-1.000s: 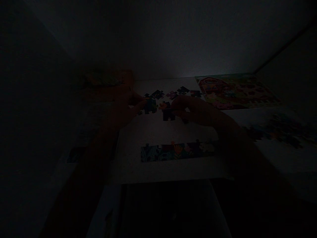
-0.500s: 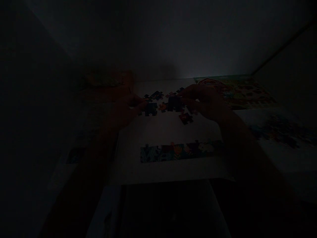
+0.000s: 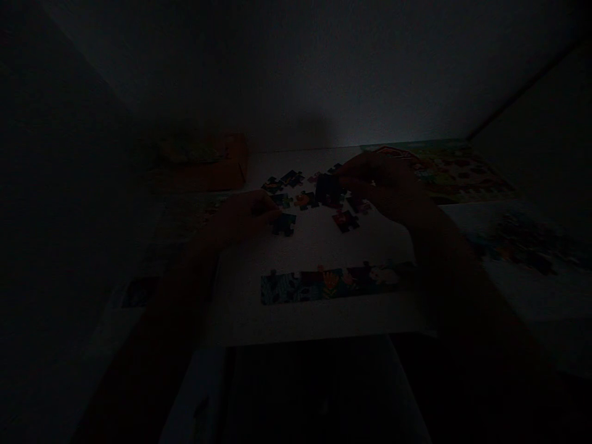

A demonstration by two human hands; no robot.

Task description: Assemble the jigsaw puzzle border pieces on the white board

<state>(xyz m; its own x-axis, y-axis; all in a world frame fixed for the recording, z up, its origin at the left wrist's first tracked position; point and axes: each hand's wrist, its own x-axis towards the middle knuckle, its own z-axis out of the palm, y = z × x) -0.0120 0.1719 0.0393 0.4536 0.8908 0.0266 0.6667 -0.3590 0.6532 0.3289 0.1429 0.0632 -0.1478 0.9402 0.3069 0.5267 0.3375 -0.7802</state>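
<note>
The view is very dark. My left hand (image 3: 247, 216) is closed, thumb and fingertips pinching the left edge of a dark jigsaw puzzle piece (image 3: 283, 225) low over the white surface. My right hand (image 3: 377, 179) pinches another dark puzzle piece (image 3: 327, 188) by its right side, tilted up over the loose pieces. Between and behind the hands lie several loose pieces, among them one with an orange patch (image 3: 304, 200) and a reddish one (image 3: 345, 221). Nearer to me, a joined strip of puzzle pieces (image 3: 319, 285) runs from left to right.
An orange box (image 3: 208, 176) stands at the back left against the wall. A colourful printed picture (image 3: 467, 169) lies at the back right. Right of my arm is a dark heap of puzzle pieces (image 3: 527, 240). The white board's (image 3: 319, 324) front edge is close to me.
My left hand has drawn its puzzle piece a little towards me, uncovering another piece behind it. My right hand's piece has tilted slightly and stays near the same place.
</note>
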